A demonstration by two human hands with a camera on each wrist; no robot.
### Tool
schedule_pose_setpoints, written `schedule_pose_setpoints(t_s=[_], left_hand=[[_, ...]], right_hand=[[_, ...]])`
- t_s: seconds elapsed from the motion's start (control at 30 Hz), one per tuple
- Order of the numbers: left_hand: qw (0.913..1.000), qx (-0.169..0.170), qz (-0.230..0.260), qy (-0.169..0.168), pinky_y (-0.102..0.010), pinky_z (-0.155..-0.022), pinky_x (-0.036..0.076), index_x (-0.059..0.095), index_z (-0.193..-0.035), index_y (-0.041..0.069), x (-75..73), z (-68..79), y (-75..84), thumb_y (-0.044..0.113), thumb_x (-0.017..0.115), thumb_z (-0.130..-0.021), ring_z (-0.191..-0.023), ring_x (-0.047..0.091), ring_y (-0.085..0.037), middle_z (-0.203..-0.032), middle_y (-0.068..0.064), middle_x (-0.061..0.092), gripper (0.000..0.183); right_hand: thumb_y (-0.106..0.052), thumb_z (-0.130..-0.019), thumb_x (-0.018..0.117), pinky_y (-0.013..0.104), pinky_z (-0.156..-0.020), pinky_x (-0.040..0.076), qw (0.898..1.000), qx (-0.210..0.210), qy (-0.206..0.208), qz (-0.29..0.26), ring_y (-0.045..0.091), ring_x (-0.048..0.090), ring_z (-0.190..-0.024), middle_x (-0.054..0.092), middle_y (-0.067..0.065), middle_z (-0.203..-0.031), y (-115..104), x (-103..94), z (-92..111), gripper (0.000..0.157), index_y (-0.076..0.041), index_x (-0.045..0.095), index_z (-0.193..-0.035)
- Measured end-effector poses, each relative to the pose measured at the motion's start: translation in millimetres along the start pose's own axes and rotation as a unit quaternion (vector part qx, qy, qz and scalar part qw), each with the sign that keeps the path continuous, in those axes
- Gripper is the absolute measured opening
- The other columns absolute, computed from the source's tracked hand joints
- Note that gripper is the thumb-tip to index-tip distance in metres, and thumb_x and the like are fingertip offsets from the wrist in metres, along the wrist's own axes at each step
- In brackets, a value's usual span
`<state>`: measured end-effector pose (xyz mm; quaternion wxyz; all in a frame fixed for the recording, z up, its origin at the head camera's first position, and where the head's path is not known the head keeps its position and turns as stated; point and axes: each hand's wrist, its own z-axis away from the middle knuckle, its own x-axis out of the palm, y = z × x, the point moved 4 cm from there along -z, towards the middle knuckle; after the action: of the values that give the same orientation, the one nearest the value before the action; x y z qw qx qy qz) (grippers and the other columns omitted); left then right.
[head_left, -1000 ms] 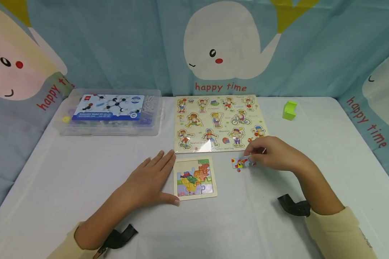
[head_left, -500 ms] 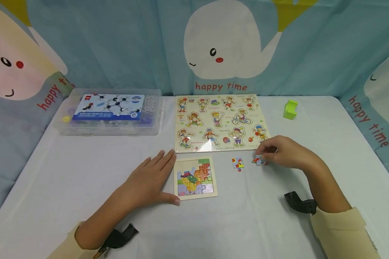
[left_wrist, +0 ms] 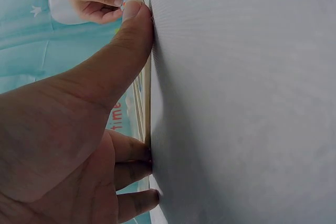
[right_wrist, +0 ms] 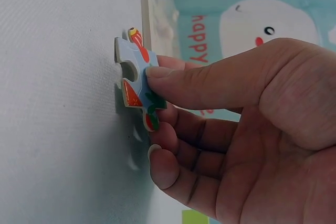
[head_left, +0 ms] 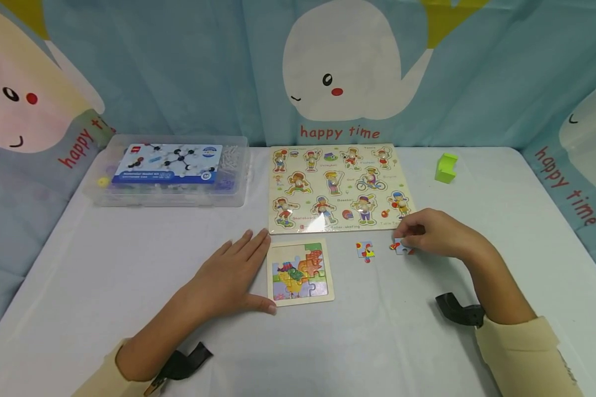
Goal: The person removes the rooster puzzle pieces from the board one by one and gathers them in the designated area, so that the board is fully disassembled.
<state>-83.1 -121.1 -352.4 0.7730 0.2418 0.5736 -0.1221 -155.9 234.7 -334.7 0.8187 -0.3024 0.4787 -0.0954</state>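
My right hand (head_left: 437, 234) pinches a light blue jigsaw piece (right_wrist: 137, 69) with red and green print between thumb and fingers, close above the table. To its left lies another jigsaw piece (head_left: 365, 251), flat on the cloth. A small square puzzle frame (head_left: 303, 302) holds several joined pieces in its lower and right parts; bare wood shows at its upper left. Along the frame's left side rests my left hand (head_left: 228, 281), fingers extended, the thumb by the lower left corner. In the left wrist view, the left thumb (left_wrist: 128, 40) and fingertips touch the frame's edge.
Behind the frame lies a larger wooden board (head_left: 338, 190) with sports figures. A clear plastic case (head_left: 171, 198) with a molecule-model booklet stands at the back left. At the back right is a lime-green block (head_left: 446, 168). A blue whale-print curtain (head_left: 203, 71) rises behind the table.
My right hand has moved right with its jigsaw piece, away from the piece left on the cloth, and has stayed nearly still since half a second ago. The left hand keeps its place.
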Motion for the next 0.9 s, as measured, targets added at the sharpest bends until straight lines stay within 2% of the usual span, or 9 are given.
schedule_pose_setpoints(t_s=[0.63,0.9], left_hand=[[1.0000,-0.001,0.003,0.001,-0.063,-0.112,0.026,0.028,-0.157,0.000,0.2,0.2,-0.4,0.072,0.078,-0.068,-0.149,0.019,-0.039,-0.164,-0.013,0.023,0.125],[1.0000,-0.004,0.001,-0.003,-0.063,-0.112,0.026,0.028,-0.157,0.000,-0.6,-0.1,-0.3,0.073,0.077,-0.068,-0.149,0.019,-0.040,-0.164,-0.013,0.023,0.125]], right_hand=[[-0.001,-0.087,0.070,0.035,-0.071,0.046,1.000,0.020,-0.006,-0.006,0.021,0.055,-0.080,0.065,0.000,-0.079,-1.8,3.6,-0.2,0.011,-0.009,0.072,-0.094],[-0.002,-0.088,0.071,0.036,-0.071,0.048,0.999,-0.014,0.029,0.013,0.021,0.055,-0.081,0.065,-0.001,-0.087,-17.3,3.4,2.8,0.009,-0.009,0.073,-0.093]])
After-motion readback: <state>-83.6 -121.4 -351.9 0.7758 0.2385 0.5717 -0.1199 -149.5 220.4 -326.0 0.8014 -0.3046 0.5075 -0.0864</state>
